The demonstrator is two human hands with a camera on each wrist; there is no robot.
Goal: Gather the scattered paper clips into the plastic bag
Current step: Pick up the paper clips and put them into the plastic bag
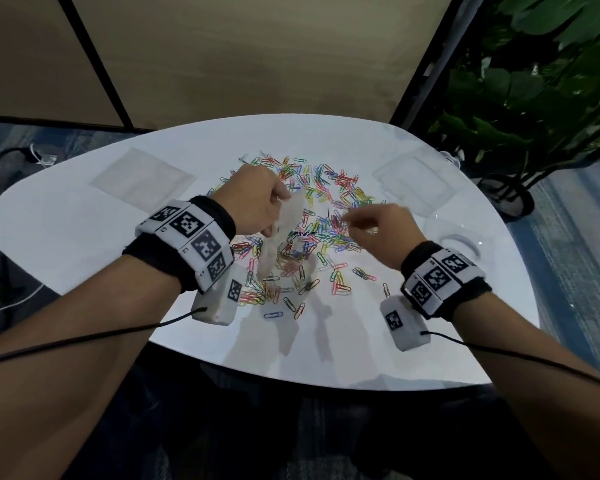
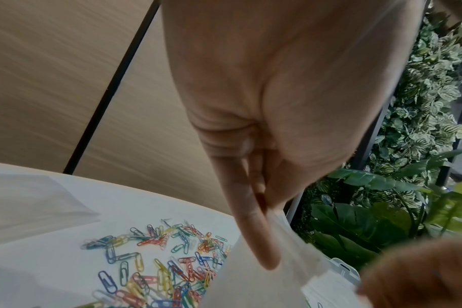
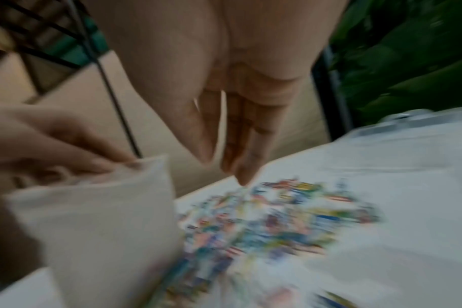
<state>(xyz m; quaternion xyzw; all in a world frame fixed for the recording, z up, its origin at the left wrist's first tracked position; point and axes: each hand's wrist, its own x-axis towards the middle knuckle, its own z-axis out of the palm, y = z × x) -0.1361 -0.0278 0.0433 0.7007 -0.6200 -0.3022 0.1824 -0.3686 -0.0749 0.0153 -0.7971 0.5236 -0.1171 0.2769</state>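
Colourful paper clips (image 1: 321, 199) lie scattered over the middle of the white table (image 1: 66, 230). My left hand (image 1: 274, 209) pinches the rim of a clear plastic bag (image 1: 284, 240), which hangs upright with some clips showing inside. In the left wrist view my left hand (image 2: 272, 235) has its thumb and fingers clamped on the bag (image 2: 264, 277) above the clips (image 2: 158, 260). My right hand (image 1: 352, 220) hovers just right of the bag over the pile. In the blurred right wrist view my right hand (image 3: 224, 168) points straight fingers down at the clips (image 3: 277, 218), holding nothing visible, beside the bag (image 3: 98, 218).
A flat clear bag (image 1: 141, 178) lies at the table's back left. A clear plastic case (image 1: 413, 181) sits at the back right, with a clear round lid (image 1: 461, 239) nearer the right edge. A potted plant (image 1: 534, 98) stands beyond the table's right side.
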